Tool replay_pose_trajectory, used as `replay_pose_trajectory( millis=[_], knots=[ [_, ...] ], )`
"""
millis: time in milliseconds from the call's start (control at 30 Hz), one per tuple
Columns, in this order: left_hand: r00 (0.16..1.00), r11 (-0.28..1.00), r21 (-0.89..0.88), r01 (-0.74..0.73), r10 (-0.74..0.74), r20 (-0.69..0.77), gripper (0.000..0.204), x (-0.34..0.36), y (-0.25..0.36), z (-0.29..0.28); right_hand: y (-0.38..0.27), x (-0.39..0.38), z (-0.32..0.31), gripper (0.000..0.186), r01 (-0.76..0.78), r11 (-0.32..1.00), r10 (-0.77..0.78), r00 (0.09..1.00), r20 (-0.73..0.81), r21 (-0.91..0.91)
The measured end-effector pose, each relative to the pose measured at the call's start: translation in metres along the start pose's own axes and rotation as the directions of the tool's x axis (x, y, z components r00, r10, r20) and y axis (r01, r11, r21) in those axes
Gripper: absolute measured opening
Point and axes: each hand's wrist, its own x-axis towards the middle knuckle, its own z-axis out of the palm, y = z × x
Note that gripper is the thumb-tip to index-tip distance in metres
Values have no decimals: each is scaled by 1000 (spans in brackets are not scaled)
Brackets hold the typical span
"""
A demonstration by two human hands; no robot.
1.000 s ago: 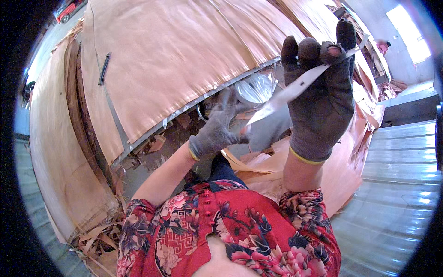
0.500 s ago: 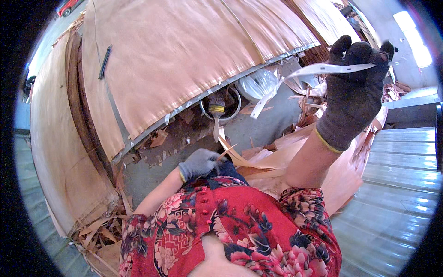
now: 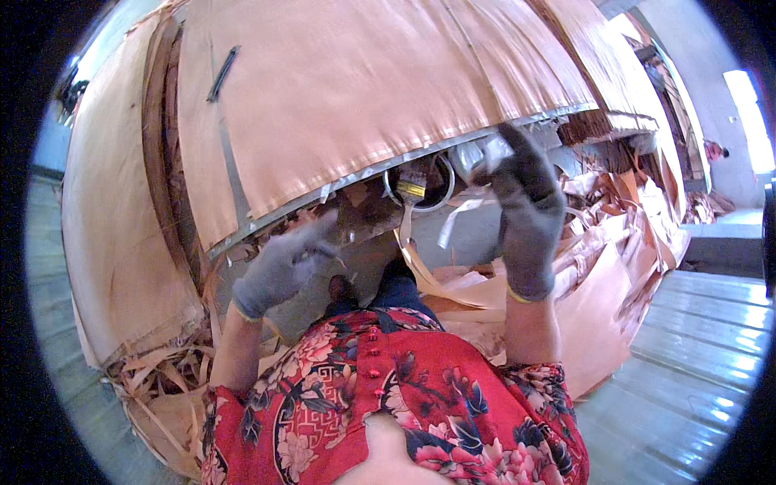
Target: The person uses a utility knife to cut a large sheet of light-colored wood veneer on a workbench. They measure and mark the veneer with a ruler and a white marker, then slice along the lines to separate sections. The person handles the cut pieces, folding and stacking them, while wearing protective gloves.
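My gloved left hand (image 3: 279, 271), blurred, is raised just below the metal front edge of a stack of veneer sheets (image 3: 347, 89); its grip is unclear. My dark-gloved right hand (image 3: 525, 214) reaches up to that edge, fingers bent and smeared by motion; what they hold is unclear. Under the edge, between my hands, a brush (image 3: 411, 190) with a yellow band stands in a round can (image 3: 444, 182). A clear plastic bag (image 3: 470, 158) is partly hidden by my right hand, and a pale tape strip (image 3: 454, 220) hangs left of that hand.
Loose veneer scraps (image 3: 606, 242) pile at right, and more strips (image 3: 158, 380) lie at lower left. A dark narrow bar (image 3: 222, 74) lies on the stack. Corrugated translucent sheets (image 3: 695, 356) are at far right. A person (image 3: 715, 151) shows in the distance by a bright window.
My right hand has moved left and down from the far right; the long pale strip across its fingers no longer shows there. My left hand has risen leftward toward the stack's edge since half a second ago.
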Motion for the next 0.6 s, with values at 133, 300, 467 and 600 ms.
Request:
replay_pose_trajectory(
  millis=[133,300,467,600],
  knots=[
    [982,992,-117,45,-65,-175,37,24,39,9,26,-19,20,44,-104,980,121,989,90,-170],
    [982,987,150,-64,89,-165,45,50,63,16,48,-30,29,43,-120,954,186,956,228,-276],
    [991,987,110,118,-124,42,41,60,58,22,62,-41,26,49,17,943,98,941,325,-333],
    [953,984,9,176,-172,251,26,62,47,25,71,-51,15,47,-419,877,480,776,408,-235]
  ],
)
